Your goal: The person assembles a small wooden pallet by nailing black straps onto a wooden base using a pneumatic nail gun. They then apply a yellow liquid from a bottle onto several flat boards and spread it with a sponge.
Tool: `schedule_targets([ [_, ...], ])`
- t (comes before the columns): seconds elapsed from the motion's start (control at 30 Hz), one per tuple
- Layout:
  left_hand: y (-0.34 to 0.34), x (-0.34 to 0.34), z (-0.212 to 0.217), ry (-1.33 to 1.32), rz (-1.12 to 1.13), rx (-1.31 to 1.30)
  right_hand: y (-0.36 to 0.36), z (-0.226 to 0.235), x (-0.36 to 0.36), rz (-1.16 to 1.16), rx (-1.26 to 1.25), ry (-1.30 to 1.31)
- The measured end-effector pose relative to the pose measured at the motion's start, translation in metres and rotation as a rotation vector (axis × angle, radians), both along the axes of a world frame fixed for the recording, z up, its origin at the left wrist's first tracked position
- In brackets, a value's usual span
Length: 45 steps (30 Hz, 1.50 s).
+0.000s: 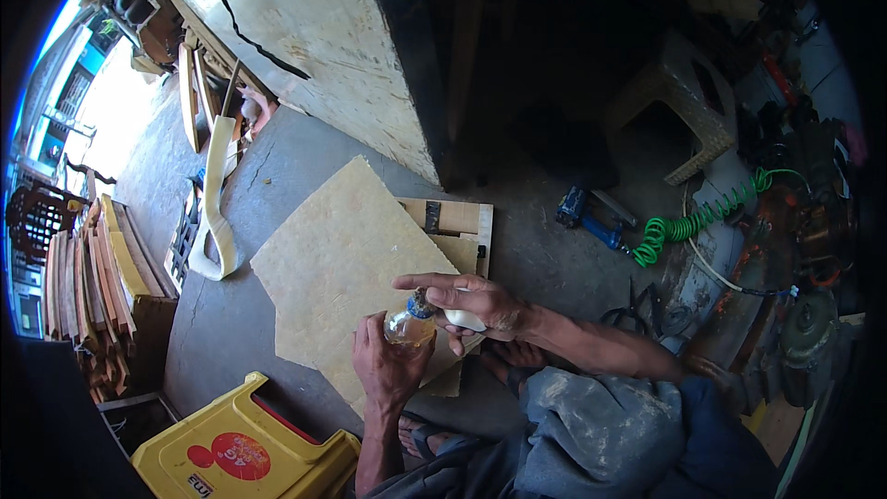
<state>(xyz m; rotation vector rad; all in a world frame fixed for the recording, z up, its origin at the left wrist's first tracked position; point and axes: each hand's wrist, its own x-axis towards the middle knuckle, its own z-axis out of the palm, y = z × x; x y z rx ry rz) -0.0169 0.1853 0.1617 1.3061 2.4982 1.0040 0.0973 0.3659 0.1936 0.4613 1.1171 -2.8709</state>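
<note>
My left hand (pixel 386 365) is wrapped round a clear plastic bottle (pixel 404 327) with a blue neck and some yellowish liquid low inside. From the right, my right hand (pixel 485 303) reaches across to the bottle's top, its index finger stretched out past the neck. A smooth white piece (pixel 465 319) sits in the curl of that hand; its kind is hidden by the fingers. Dark, crusty stuff shows at the bottle's mouth, by the right thumb. Beneath both hands lies a beige sheet (pixel 342 259) with rough edges, on the floor.
A yellow plastic stool (pixel 199 434) stands at lower left. Stacked wood strips (pixel 92 286) and a curved white foam-like strip (pixel 218 212) lie leftward. On the right are a blue air tool (pixel 591 219), its green coiled hose (pixel 679 231) and a pale stool (pixel 684 102).
</note>
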Motion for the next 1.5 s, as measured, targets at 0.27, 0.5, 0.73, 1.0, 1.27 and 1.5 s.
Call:
schedule_targets([
  [0.27, -0.002, 0.000, -0.002, -0.013, -0.058, 0.007, -0.008, -0.004, 0.000, -0.052, 0.305, 0.004],
  [0.5, -0.004, -0.010, 0.005, -0.074, -0.134, -0.044, -0.015, -0.007, 0.001, -0.075, 0.234, -0.063],
  [0.73, -0.008, -0.015, 0.009, -0.191, -0.123, -0.005, -0.004, 0.005, 0.003, 0.118, -0.003, 0.015],
  [1.0, -0.016, -0.022, 0.001, -0.214, -0.195, 0.017, -0.015, 0.019, -0.005, 0.086, 0.315, 0.045],
  [1.27, -0.017, -0.020, 0.004, -0.208, -0.191, 0.060, -0.022, 0.026, -0.011, 0.037, 0.446, -0.024],
  [1.5, -0.017, -0.021, 0.005, -0.297, -0.175, 0.075, -0.016, 0.019, -0.012, 0.070, 0.410, -0.108],
])
